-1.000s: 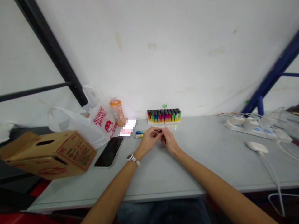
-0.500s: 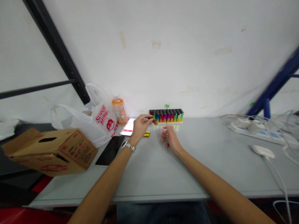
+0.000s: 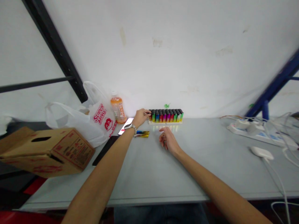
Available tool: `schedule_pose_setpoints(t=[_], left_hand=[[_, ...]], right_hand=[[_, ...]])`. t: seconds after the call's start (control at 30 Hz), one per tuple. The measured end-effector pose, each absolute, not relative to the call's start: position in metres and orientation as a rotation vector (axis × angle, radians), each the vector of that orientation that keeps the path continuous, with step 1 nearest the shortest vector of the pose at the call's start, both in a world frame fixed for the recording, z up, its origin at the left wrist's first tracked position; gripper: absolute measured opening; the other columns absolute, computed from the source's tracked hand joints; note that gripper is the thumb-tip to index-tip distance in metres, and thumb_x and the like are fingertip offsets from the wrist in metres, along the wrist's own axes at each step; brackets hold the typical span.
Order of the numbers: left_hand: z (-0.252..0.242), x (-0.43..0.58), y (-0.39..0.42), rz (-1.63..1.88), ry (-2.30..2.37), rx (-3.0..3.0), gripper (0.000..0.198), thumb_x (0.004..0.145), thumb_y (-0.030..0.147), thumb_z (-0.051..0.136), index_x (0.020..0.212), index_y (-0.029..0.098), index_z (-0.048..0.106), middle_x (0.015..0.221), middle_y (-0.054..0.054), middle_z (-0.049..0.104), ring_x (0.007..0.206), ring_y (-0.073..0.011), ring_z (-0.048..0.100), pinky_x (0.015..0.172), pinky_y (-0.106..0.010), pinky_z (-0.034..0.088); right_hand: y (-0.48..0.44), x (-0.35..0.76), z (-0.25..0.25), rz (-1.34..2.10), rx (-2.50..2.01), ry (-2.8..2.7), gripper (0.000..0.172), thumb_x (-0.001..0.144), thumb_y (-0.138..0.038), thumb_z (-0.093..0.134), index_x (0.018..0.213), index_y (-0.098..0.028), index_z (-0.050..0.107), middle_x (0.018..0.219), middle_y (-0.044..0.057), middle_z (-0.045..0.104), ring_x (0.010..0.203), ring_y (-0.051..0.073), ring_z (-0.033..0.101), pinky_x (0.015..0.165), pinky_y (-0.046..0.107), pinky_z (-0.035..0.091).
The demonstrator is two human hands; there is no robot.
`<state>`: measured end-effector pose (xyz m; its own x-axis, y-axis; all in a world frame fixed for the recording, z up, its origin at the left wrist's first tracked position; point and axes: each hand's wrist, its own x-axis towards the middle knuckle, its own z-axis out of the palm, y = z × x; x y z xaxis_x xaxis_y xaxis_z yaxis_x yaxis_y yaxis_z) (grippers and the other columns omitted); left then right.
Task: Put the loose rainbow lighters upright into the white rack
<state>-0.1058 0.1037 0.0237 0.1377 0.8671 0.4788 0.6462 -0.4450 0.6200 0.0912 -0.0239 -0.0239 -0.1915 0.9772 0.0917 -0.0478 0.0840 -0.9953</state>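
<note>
A block of colourful lighters (image 3: 167,116) with black tops stands upright in several rows in a pale tray (image 3: 163,123) against the wall. At the tray's left end, my left hand (image 3: 141,117) pinches a lighter (image 3: 150,118) by its top, the lighter standing upright at the row's end. Two loose lighters (image 3: 144,133), blue-gold and yellow, lie flat on the table beneath my left wrist. My right hand (image 3: 170,141) rests in front of the tray, its fingers loosely bent and apart, with nothing visible in them.
To the left are a cardboard box (image 3: 58,149), a white plastic bag (image 3: 93,118), an orange drink bottle (image 3: 118,109), a lit phone (image 3: 123,128) and a dark tablet-like device (image 3: 105,151). On the right lie a power strip (image 3: 263,135), a white charger (image 3: 262,152) and cables.
My left hand has brought the lighter from a tilted position in front of the tray to upright at its left end. Both loose lighters now show more. The right hand has barely moved.
</note>
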Motion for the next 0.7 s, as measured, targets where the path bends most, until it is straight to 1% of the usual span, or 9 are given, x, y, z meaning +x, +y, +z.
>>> schedule_pose_setpoints(t=[0.1, 0.17, 0.27, 0.33, 0.4, 0.47, 0.53, 0.63, 0.7], left_hand=[[0.032, -0.116, 0.113, 1.05, 1.436, 2.248, 0.015, 0.078, 0.016, 0.069, 0.088, 0.017, 0.079, 0.083, -0.006, 0.072, 0.072, -0.0179, 0.066, 0.077, -0.032, 0.055], [0.034, -0.119, 0.117, 1.006, 1.426, 2.302, 0.015, 0.079, 0.018, 0.068, 0.088, 0.018, 0.079, 0.083, -0.006, 0.072, 0.074, -0.0192, 0.065, 0.08, -0.034, 0.054], [0.026, -0.116, 0.116, 1.042, 1.459, 2.382, 0.022, 0.085, 0.021, 0.061, 0.098, 0.017, 0.078, 0.09, -0.007, 0.069, 0.08, -0.0194, 0.063, 0.086, -0.035, 0.053], [0.016, -0.111, 0.109, 1.095, 1.506, 2.436, 0.029, 0.09, 0.021, 0.054, 0.108, 0.017, 0.076, 0.099, -0.009, 0.063, 0.083, -0.018, 0.061, 0.089, -0.034, 0.052], [0.007, -0.107, 0.1, 1.123, 1.564, 2.508, 0.038, 0.091, 0.018, 0.049, 0.123, 0.018, 0.07, 0.11, -0.01, 0.056, 0.088, -0.0178, 0.058, 0.092, -0.035, 0.051], [0.002, -0.103, 0.092, 1.085, 1.646, 2.561, 0.047, 0.089, 0.014, 0.048, 0.133, 0.02, 0.063, 0.116, -0.012, 0.05, 0.096, -0.0215, 0.056, 0.094, -0.038, 0.05], [0.001, -0.101, 0.086, 1.001, 1.731, 2.592, 0.054, 0.086, 0.01, 0.048, 0.138, 0.021, 0.059, 0.119, -0.014, 0.047, 0.103, -0.0257, 0.054, 0.094, -0.042, 0.05], [0.006, -0.1, 0.084, 0.87, 1.82, 2.624, 0.06, 0.084, 0.01, 0.048, 0.142, 0.023, 0.054, 0.123, -0.015, 0.047, 0.112, -0.0301, 0.052, 0.094, -0.045, 0.049], [0.007, -0.098, 0.081, 0.828, 1.83, 2.625, 0.062, 0.084, 0.012, 0.049, 0.145, 0.022, 0.049, 0.129, -0.016, 0.046, 0.118, -0.0325, 0.05, 0.095, -0.048, 0.047]], right_hand=[[-0.026, 0.091, -0.022, 1.308, -1.018, -1.355, 0.046, 0.091, -0.066, 0.035, 0.102, -0.023, 0.048, 0.062, -0.007, 0.053, 0.04, 0.009, 0.045, 0.038, 0.02, 0.028], [-0.026, 0.091, -0.021, 1.314, -1.019, -1.36, 0.047, 0.091, -0.066, 0.034, 0.101, -0.023, 0.049, 0.061, -0.007, 0.053, 0.04, 0.009, 0.045, 0.038, 0.02, 0.027], [-0.026, 0.091, -0.021, 1.322, -1.03, -1.367, 0.047, 0.091, -0.066, 0.034, 0.098, -0.022, 0.05, 0.06, -0.007, 0.053, 0.039, 0.008, 0.044, 0.039, 0.02, 0.027], [-0.026, 0.091, -0.021, 1.323, -1.036, -1.372, 0.047, 0.091, -0.065, 0.034, 0.097, -0.022, 0.051, 0.059, -0.006, 0.053, 0.04, 0.008, 0.044, 0.039, 0.021, 0.028], [-0.026, 0.09, -0.022, 1.32, -1.038, -1.374, 0.048, 0.091, -0.066, 0.035, 0.097, -0.021, 0.051, 0.059, -0.006, 0.053, 0.04, 0.009, 0.044, 0.039, 0.021, 0.028], [-0.026, 0.09, -0.023, 1.319, -1.033, -1.375, 0.048, 0.091, -0.066, 0.035, 0.097, -0.021, 0.052, 0.059, -0.006, 0.053, 0.04, 0.009, 0.044, 0.039, 0.021, 0.028], [-0.026, 0.09, -0.024, 1.32, -1.029, -1.375, 0.048, 0.091, -0.066, 0.036, 0.097, -0.021, 0.052, 0.059, -0.006, 0.053, 0.04, 0.008, 0.044, 0.039, 0.021, 0.027], [-0.026, 0.091, -0.025, 1.323, -1.025, -1.382, 0.049, 0.091, -0.067, 0.035, 0.097, -0.021, 0.052, 0.059, -0.006, 0.053, 0.04, 0.008, 0.044, 0.038, 0.021, 0.027], [-0.027, 0.091, -0.025, 1.321, -1.025, -1.391, 0.05, 0.091, -0.067, 0.035, 0.097, -0.021, 0.052, 0.06, -0.006, 0.053, 0.039, 0.008, 0.043, 0.037, 0.021, 0.026]])
